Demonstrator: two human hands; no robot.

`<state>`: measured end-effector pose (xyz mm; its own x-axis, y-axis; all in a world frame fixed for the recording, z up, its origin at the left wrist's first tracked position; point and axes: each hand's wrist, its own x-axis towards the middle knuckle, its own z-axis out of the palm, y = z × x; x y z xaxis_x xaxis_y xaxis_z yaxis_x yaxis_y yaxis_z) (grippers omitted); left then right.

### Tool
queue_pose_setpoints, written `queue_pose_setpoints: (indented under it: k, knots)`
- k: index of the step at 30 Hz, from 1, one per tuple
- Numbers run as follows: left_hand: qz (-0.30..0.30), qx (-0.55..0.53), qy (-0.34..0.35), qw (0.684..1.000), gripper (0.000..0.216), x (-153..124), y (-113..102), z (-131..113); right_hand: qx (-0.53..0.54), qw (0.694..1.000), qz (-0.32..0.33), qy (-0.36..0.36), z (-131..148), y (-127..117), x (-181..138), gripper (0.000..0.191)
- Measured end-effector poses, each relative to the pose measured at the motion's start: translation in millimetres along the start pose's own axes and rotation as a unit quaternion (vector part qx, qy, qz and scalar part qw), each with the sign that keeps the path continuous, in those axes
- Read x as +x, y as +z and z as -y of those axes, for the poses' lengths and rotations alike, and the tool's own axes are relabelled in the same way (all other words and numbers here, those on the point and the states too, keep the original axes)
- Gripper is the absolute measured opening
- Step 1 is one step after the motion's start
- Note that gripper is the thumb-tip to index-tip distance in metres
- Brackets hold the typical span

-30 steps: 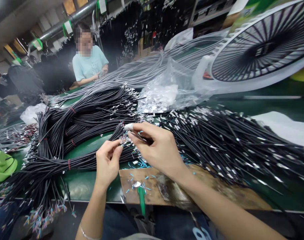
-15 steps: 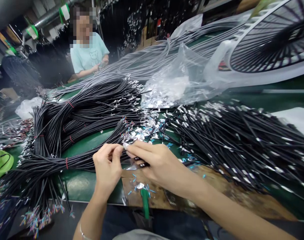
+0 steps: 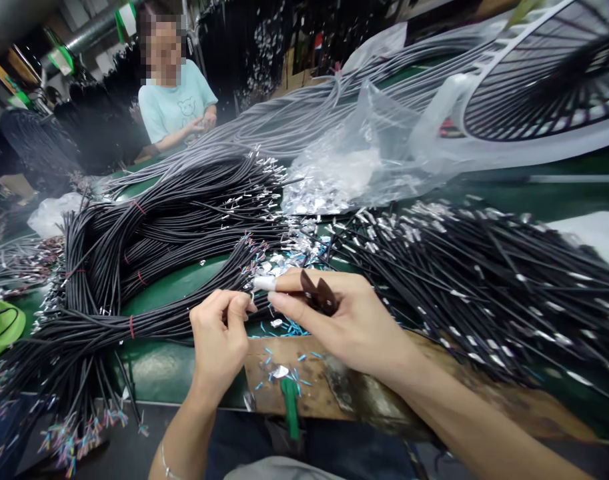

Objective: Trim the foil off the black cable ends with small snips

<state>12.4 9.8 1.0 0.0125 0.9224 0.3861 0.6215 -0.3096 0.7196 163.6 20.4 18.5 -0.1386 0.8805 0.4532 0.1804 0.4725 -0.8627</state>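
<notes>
My left hand [image 3: 220,333] is closed, thumb against the curled index finger, pinching what looks like a cable's end; a short pale strand [image 3: 253,298] shows at the fingertips. Just to its right, my right hand [image 3: 351,317] is curled round a pair of small snips [image 3: 320,291], their dark blades apart and pointing up. White tape [image 3: 265,283] wraps the tip of its index finger, which reaches toward the left fingertips. The snips' handles are hidden in the palm. Behind both hands runs a bundle of black cables [image 3: 179,317] with stripped, coloured wire ends.
More black cables [image 3: 434,280] are heaped at right. A clear plastic bag [image 3: 354,167] and a white fan [image 3: 454,150] stand behind. Blue clippings and foil scraps lie on a wooden board [image 3: 309,383] with a green strap [image 3: 290,407]. A co-worker [image 3: 177,107] is across the table.
My right hand has turned and drawn slightly right, so the snips' blades now point up. Its fingertips have parted from the left hand's, which has barely moved.
</notes>
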Motion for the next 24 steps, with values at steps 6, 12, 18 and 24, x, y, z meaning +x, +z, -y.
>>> queue_pose_setpoints:
  k: [6, 12, 18, 24]
  knots:
    - [-0.034, -0.041, -0.015, 0.998, 0.019, -0.2, 0.2, -0.6, -0.033, 0.999, -0.009, 0.003, -4.2, 1.8, -2.5, 0.019]
    - [-0.101, -0.107, -0.008, 0.989, 0.014, -3.2, 2.8, 1.6, -0.117, 0.992, -0.049, -0.023, -12.2, 5.3, -4.6, 0.030]
    - [-0.112, -0.105, 0.009, 0.988, 0.013, -5.2, 5.4, 2.6, -0.132, 0.989, -0.022, -0.055, -9.1, 5.7, -5.3, 0.019]
    - [-0.125, -0.090, 0.016, 0.988, 0.013, -6.2, 7.8, 2.3, -0.153, 0.986, -0.022, -0.060, -7.8, 5.0, -6.4, 0.020]
